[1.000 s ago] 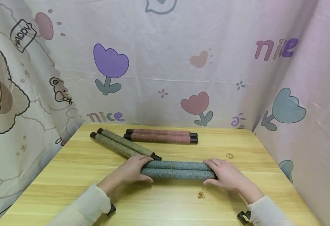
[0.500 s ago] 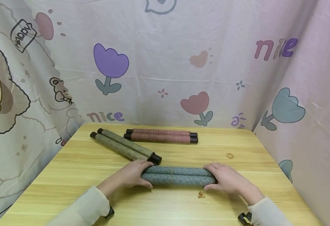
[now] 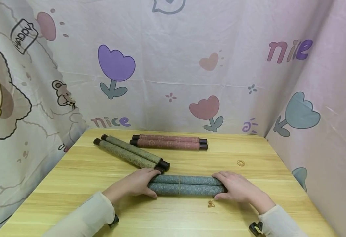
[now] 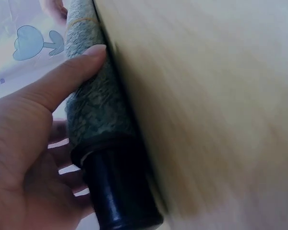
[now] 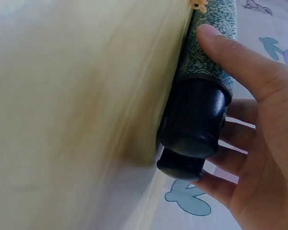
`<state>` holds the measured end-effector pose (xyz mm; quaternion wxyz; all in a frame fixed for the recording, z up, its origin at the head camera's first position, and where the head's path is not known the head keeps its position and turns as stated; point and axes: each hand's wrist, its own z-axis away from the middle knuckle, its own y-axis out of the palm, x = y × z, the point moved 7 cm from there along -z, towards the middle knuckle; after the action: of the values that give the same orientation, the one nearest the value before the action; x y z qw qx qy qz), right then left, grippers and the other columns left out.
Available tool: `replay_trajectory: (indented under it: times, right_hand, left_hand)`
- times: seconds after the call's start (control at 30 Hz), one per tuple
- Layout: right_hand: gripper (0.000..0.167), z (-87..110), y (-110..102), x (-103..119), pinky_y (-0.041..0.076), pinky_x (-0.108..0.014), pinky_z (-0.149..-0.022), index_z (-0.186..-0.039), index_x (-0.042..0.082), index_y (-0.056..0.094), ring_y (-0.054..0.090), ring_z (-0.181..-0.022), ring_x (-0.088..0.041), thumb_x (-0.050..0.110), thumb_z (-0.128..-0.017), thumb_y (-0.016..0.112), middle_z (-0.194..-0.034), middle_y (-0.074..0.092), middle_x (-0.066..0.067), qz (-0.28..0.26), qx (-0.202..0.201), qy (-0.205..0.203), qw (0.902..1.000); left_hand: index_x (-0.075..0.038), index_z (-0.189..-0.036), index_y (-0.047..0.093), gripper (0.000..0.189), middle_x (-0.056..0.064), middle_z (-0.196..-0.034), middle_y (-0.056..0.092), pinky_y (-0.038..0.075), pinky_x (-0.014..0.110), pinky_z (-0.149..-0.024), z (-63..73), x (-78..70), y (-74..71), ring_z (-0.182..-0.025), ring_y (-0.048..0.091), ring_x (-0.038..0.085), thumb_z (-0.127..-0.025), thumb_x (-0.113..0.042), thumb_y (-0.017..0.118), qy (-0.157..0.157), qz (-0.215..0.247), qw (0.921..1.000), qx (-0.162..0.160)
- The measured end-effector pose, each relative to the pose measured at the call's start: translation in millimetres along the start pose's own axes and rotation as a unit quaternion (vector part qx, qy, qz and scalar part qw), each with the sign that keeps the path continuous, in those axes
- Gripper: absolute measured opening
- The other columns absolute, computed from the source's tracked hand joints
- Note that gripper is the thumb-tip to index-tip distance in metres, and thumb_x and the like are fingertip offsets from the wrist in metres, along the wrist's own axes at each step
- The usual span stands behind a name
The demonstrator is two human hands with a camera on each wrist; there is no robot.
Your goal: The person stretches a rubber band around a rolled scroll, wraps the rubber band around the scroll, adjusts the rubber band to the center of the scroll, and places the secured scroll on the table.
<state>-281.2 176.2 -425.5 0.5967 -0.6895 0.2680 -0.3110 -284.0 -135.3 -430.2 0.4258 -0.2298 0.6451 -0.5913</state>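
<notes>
Our left hand curls round the left end of two cylindrical, blue-green patterned, fabric-looking rolls, our right hand round the right, thumbs on the near side. We probably grip both ends to keep the pair level, while a thin tan elastic band seems to bind it. They are centrally placed, on or just above the yellow wood-grain table. Our pale-sleeved forearms slant inward from near left and right.
</notes>
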Motion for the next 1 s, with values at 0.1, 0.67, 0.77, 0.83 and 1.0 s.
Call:
replay_trajectory:
  times: [0.1, 0.67, 0.77, 0.83, 1.0]
  right_hand:
    - [0.082, 0.6, -1.6, -1.3, 0.044, -0.055, -0.099, -0.136, 0.005, 0.054, 0.057, -0.116, -0.035, 0.059, -0.078, 0.073, -0.130, 0.058, -0.013, -0.015, 0.004, 0.007, 0.9998]
    - [0.083, 4.8, -5.5, 0.7, 0.044, -0.057, -0.098, -0.136, 0.004, 0.054, 0.056, -0.116, -0.038, 0.059, -0.077, 0.072, -0.131, 0.058, -0.016, -0.012, -0.004, 0.006, 0.9999]
    - [0.078, 6.1, -7.5, 5.0, 0.045, -0.056, -0.097, -0.136, 0.005, 0.055, 0.057, -0.116, -0.037, 0.055, -0.079, 0.073, -0.130, 0.058, -0.014, -0.005, -0.010, -0.001, 0.9999]
    - [0.075, 7.1, -9.1, 8.6, 0.046, -0.056, -0.097, -0.135, 0.005, 0.055, 0.057, -0.115, -0.036, 0.052, -0.080, 0.073, -0.129, 0.058, -0.013, 0.000, -0.016, -0.009, 0.9998]
    - [0.067, 10.4, -11.4, 15.3, 0.045, -0.056, -0.097, -0.135, 0.006, 0.056, 0.057, -0.116, -0.035, 0.049, -0.085, 0.071, -0.129, 0.059, -0.012, 0.017, -0.034, -0.022, 0.9990]
  left_hand:
    - [-0.006, -0.141, 0.050, 0.089, 0.015, -0.138, 0.053, 0.041, 0.050, -0.104, 0.3, 1.5, -1.3, -0.124, 0.051, 0.035, -0.073, -0.054, 0.081, 0.000, 0.006, 1.0000, 0.004]
    - [-0.008, -0.145, 0.047, 0.089, 0.016, -0.143, 0.049, 0.038, 0.051, -0.106, 3.7, 0.8, -1.5, -0.129, 0.047, 0.036, -0.076, -0.056, 0.076, -0.004, 0.008, 1.0000, 0.002]
    - [-0.008, -0.145, 0.046, 0.089, 0.015, -0.143, 0.048, 0.038, 0.051, -0.107, 4.7, 0.4, -1.6, -0.129, 0.047, 0.035, -0.077, -0.056, 0.076, -0.001, 0.009, 1.0000, 0.003]
    - [-0.008, -0.145, 0.046, 0.089, 0.015, -0.144, 0.048, 0.038, 0.050, -0.107, 5.3, 0.6, -1.1, -0.130, 0.047, 0.035, -0.077, -0.057, 0.075, 0.003, 0.007, 1.0000, 0.004]
    - [-0.008, -0.146, 0.045, 0.090, 0.014, -0.144, 0.049, 0.038, 0.050, -0.107, 6.1, 1.7, 0.9, -0.129, 0.047, 0.034, -0.076, -0.058, 0.075, 0.008, 0.004, 1.0000, 0.002]
